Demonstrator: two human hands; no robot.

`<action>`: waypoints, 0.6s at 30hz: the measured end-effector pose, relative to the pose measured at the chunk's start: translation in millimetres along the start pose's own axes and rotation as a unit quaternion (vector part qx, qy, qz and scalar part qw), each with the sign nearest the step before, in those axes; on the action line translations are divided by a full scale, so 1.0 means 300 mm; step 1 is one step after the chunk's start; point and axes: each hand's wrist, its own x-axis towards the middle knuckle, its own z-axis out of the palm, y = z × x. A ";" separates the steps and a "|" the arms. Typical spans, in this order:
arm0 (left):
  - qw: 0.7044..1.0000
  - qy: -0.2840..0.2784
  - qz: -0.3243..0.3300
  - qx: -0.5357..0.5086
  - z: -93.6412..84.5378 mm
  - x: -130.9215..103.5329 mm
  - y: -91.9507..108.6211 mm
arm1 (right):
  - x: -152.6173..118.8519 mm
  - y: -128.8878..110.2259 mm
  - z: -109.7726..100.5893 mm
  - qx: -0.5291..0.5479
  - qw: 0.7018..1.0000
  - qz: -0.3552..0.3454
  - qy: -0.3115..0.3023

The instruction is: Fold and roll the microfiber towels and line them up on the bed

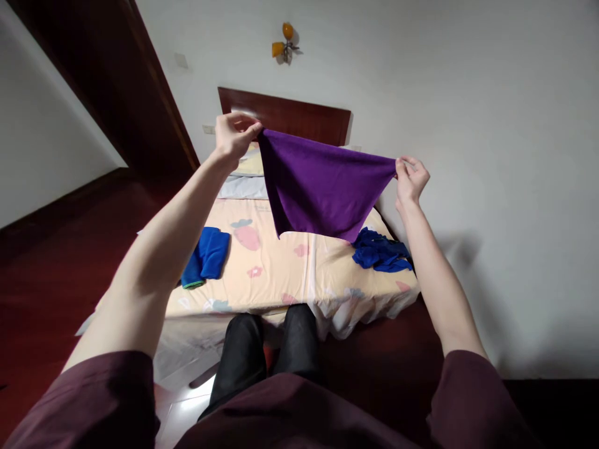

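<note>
A purple cloth point(322, 181) hangs stretched between my two hands, above the bed. My left hand point(236, 134) pinches its upper left corner between thumb and fingers. The upper right corner is pinched by my right hand point(410, 178), slightly lower than the left. Below the held edge, the cloth drops in a loose sheet, its bottom corners hanging free. On the bed to the left lie folded blue cloths point(213, 252), one with a green edge, partly hidden by my left forearm. Crumpled blue cloths point(381, 251) lie in a heap at the right.
The bed point(281, 280) has a pale yellow sheet with strawberry prints, and its dark red headboard point(299, 115) stands against the wall. My knees are close to the bed's near edge. A wall lamp point(284, 45) is mounted above. A white wall point(505, 156) rises at the right.
</note>
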 end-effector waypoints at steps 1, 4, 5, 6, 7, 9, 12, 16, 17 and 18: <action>1.000 0.008 -0.021 -0.013 -0.009 -0.014 0.005 | -0.009 -0.001 -0.008 -0.001 1.000 -0.001 -0.006; 0.996 0.013 -0.067 -0.058 -0.039 -0.067 0.021 | -0.052 -0.008 -0.033 -0.006 1.000 0.005 -0.015; 0.995 0.008 -0.073 -0.070 -0.051 -0.087 0.025 | -0.069 -0.011 -0.043 -0.008 1.000 0.009 -0.015; 0.994 0.002 -0.078 -0.081 -0.064 -0.109 0.029 | -0.087 -0.014 -0.053 -0.009 1.000 0.016 -0.016; 0.992 -0.005 -0.082 -0.091 -0.077 -0.134 0.032 | -0.104 -0.017 -0.064 -0.009 1.000 0.023 -0.017; 0.991 -0.016 -0.089 -0.103 -0.105 -0.190 0.040 | -0.141 -0.020 -0.086 -0.004 0.999 0.043 -0.020; 0.988 -0.020 -0.103 -0.113 -0.152 -0.293 0.054 | -0.202 -0.021 -0.117 0.014 0.996 0.082 -0.027; 0.979 -0.031 -0.158 -0.123 -0.224 -0.436 0.068 | -0.295 -0.020 -0.148 0.039 0.989 0.136 -0.045; 0.975 -0.037 -0.184 -0.116 -0.243 -0.467 0.066 | -0.317 -0.018 -0.152 0.044 0.986 0.148 -0.054; 0.971 -0.043 -0.213 -0.105 -0.260 -0.494 0.060 | -0.338 -0.013 -0.153 0.048 0.983 0.162 -0.065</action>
